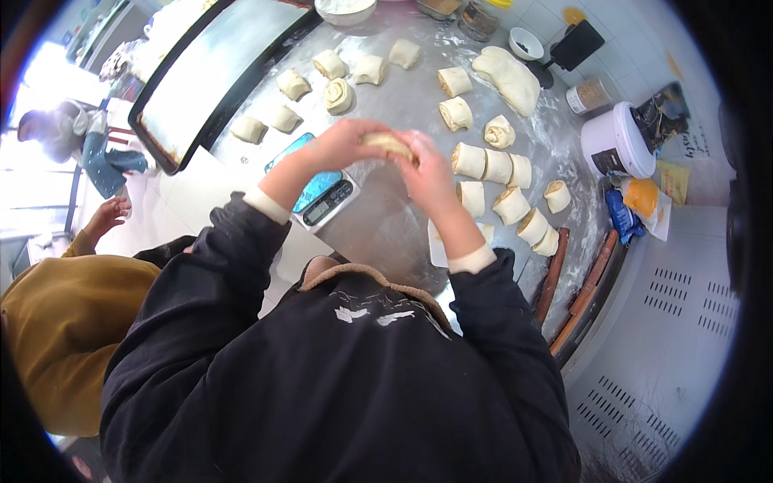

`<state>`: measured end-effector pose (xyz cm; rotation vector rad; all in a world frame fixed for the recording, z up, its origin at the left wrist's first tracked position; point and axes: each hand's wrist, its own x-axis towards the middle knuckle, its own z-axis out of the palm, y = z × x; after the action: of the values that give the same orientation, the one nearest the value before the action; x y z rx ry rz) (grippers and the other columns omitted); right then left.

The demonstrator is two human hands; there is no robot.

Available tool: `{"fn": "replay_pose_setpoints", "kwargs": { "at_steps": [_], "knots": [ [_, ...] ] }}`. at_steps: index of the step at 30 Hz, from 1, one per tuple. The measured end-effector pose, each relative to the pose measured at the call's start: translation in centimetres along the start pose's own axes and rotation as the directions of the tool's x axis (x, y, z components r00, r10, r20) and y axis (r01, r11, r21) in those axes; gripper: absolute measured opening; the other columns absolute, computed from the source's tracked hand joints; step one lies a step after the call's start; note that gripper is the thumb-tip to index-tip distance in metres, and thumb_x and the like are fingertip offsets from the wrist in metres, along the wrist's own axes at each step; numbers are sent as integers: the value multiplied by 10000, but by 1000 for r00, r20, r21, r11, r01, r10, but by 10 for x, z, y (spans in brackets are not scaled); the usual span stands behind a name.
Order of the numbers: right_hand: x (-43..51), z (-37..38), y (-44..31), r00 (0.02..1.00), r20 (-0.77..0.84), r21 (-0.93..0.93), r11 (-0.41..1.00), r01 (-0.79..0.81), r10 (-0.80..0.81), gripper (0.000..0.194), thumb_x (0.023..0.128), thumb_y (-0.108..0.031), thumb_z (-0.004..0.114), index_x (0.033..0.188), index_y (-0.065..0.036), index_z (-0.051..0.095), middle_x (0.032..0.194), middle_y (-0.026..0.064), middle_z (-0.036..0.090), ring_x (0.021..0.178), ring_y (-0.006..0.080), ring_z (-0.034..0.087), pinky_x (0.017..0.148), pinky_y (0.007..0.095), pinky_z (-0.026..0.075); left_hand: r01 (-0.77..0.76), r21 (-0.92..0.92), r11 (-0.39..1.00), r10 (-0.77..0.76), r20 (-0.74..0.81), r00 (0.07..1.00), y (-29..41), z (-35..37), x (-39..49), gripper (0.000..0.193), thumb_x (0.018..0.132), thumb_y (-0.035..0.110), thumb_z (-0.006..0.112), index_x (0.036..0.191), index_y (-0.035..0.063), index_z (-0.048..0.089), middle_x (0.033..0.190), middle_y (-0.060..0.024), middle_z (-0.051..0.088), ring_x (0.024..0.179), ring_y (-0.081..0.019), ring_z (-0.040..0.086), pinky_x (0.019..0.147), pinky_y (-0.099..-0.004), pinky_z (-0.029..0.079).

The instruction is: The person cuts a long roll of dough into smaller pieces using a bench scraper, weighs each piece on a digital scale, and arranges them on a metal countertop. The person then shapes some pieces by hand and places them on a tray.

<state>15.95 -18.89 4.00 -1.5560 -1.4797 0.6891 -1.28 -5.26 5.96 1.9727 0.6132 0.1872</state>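
Note:
Between my two hands is a piece of rolled dough [389,143], raised over the metal worktop [386,205]. My left hand [345,143] grips its left end and my right hand [427,172] its right end; fingers cover much of it. Below my left wrist sits a digital kitchen scale [329,202] with a blue covering on its platform. Cut dough rolls [498,166] lie in a cluster to the right, some showing a spiral with filling. Several more dough pieces [337,95] are spread beyond my hands. A white dough scraper [437,244] is partly hidden under my right forearm.
A large dough lump [507,78] lies far right. Rolling pins [552,275] rest at the right edge, near a white bucket [616,139] and packets [625,214]. A black-rimmed baking tray [223,78] stands far left. Another person in a mustard top [78,338] is close on my left.

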Motion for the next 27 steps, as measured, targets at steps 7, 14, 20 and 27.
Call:
{"fn": "replay_pose_setpoints", "kwargs": {
  "at_steps": [7,14,20,27],
  "knots": [
    [-3,-3,17,954,-275,-280,939,-200,122,404,911,-152,572,1268,32,530,1318,237,528,1225,401,490,1035,440,395,83,481,873,-67,-50,996,-55,3,60,561,887,159,620,1396,20,430,1388,-208,469,1261,-357,467,1047,-383,394],
    [-187,5,-33,824,-403,-266,811,-521,398,458,897,-159,604,1314,11,516,1323,234,534,1244,389,494,1057,423,388,-171,770,614,132,113,985,-54,60,63,818,890,470,585,1527,121,209,1599,-109,156,1471,-333,140,1177,-505,158],
    [-363,21,-71,671,-548,-221,687,-692,499,401,869,-113,632,1249,-2,565,1278,207,568,1194,377,533,1018,427,422,-122,768,629,320,-113,941,-11,65,51,716,856,348,656,1456,93,359,1523,-148,317,1399,-361,288,1127,-492,267],
    [-597,94,-141,219,-751,228,556,-799,623,321,856,-63,627,1168,4,603,1160,211,615,1092,376,586,962,428,458,-869,67,491,754,467,462,147,306,-154,581,794,172,692,1329,68,489,1167,-144,591,1100,-321,551,991,-435,421]
  ]
}}
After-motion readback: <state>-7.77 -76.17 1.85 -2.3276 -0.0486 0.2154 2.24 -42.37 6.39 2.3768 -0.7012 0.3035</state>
